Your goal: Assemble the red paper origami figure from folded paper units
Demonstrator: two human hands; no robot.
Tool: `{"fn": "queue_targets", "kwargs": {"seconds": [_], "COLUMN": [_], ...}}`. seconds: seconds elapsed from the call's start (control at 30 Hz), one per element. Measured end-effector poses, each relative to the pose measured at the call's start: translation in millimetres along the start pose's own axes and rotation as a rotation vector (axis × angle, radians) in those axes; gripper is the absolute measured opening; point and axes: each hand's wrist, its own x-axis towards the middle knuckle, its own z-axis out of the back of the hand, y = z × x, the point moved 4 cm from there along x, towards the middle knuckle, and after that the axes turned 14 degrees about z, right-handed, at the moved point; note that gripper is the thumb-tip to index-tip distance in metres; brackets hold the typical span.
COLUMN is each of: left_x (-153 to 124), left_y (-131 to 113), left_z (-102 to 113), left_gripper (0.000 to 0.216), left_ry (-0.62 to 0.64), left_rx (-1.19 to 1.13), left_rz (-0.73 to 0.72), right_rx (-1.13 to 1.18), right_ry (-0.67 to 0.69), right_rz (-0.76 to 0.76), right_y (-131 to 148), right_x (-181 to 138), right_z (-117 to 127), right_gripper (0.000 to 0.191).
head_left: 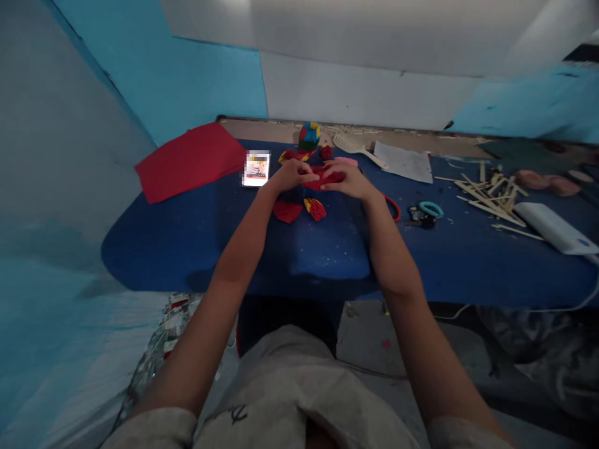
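Red piece (318, 181) in head view, pinched above surface between left hand (291, 174) and right hand (349, 178), fingers nearly closed on its two sides. Black mark (238, 413) on grey shirt (281, 386), not legible as word; lit phone (257, 169), screen text unreadable. Blue surface (178, 249), pale specks toward front; red sheet (191, 161) at left, sticks (496, 198) piled at right. Blue-and-white wall (215, 81) behind.
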Motion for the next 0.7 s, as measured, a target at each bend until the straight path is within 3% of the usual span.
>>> {"fn": "queue_targets", "kwargs": {"seconds": [0.13, 0.27, 0.47, 0.7], "left_x": [-14, -27, -28, -26], "left_y": [-1, 2, 1, -8], "left_z": [-3, -3, -10, -15], "left_gripper": [0.018, 0.019, 0.017, 0.008], "left_ry": [0.075, 0.155, 0.154, 0.087], "left_rx": [0.132, 0.181, 0.329, 0.253], "left_rz": [-0.026, -0.051, -0.123, -0.166], "right_rx": [0.098, 0.018, -0.209, -0.148], "right_ry": [0.123, 0.155, 0.081, -0.018], "right_rz": [-0.043, -0.001, 0.018, 0.004], "right_y": [4, 9, 24, 15], "right_x": [-5, -11, -17, -18], "right_z": [-8, -12, -17, -19], "right_gripper": [0.038, 0.033, 0.022, 0.017]}}
